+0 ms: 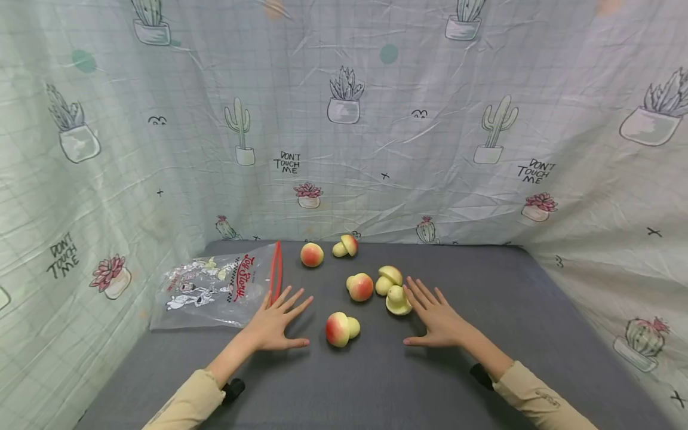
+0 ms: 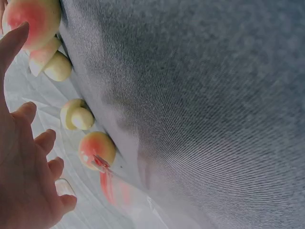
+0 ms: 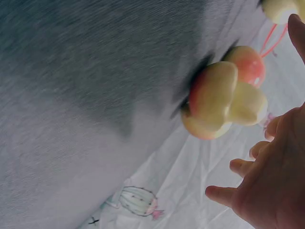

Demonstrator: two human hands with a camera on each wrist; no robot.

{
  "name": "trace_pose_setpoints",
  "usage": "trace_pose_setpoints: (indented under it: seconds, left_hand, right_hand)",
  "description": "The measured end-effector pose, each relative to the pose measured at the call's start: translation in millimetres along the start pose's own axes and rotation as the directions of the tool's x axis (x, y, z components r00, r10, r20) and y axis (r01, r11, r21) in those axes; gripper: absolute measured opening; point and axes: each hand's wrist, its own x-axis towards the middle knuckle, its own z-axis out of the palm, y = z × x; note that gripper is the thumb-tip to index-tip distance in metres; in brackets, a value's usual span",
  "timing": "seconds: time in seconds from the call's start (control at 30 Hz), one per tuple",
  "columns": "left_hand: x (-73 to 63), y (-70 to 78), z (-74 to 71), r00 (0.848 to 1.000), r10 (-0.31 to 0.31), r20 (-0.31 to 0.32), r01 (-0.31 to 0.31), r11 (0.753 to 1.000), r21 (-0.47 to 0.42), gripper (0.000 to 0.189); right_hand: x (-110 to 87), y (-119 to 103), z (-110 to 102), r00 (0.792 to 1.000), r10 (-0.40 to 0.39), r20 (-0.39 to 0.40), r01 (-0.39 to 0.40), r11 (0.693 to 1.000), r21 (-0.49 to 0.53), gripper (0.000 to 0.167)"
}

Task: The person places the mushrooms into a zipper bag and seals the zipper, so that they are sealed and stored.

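- "Toy Story", in red, on the clear plastic bag with a red edge (image 1: 215, 292)
- "DON'T TOUCH ME", three times, on the pale grey cactus-printed cloth backdrop (image 1: 371, 194)
- Beige fabric right sleeve (image 1: 529, 388): print too small to read

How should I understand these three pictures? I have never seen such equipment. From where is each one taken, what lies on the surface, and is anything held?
There is no robot here, only a person's two bare hands: the left hand and the right hand. The wide picture comes from a camera worn on the head, looking forward and down. The two close pictures come from cameras on the wrists, one for each hand. On the dark grey surface lie five mushrooms and a round red-and-yellow piece on which no stem shows. A clear Toy Story bag with a red edge lies at the left. Behind hangs a curtain printed with cacti. Both hands have spread fingers and hold nothing.
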Motion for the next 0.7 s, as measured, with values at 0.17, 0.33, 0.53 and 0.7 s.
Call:
trace_pose_setpoints:
  seconds: [0.17, 0.33, 0.53, 0.7]
  left_hand:
    - [-5.2, 2.3, -1.6, 1.0, 0.017, -0.013, -0.017, 1.0, 0.006, 0.085]
    - [-9.5, 2.3, -2.9, 1.0, 0.024, -0.014, -0.024, 1.0, -0.011, 0.083]
    - [-16.0, 0.6, -6.8, 1.0, 0.031, -0.006, -0.031, 0.999, -0.022, 0.08]
    - [-24.9, -1.6, -9.5, 0.999, 0.039, -0.012, -0.039, 0.999, -0.022, 0.079]
  right_hand:
    - [6.2, -12, -1, 0.998, -0.04, -0.043, 0.04, 0.999, -0.003, 0.105]
    - [14.7, -26, -2, 0.995, -0.08, -0.063, 0.079, 0.997, -0.01, 0.101]
    - [25.8, -44, 0, 0.987, -0.145, -0.074, 0.142, 0.989, -0.041, 0.095]
    - [34.7, -60, 7, 0.971, -0.222, -0.091, 0.221, 0.975, -0.024, 0.09]
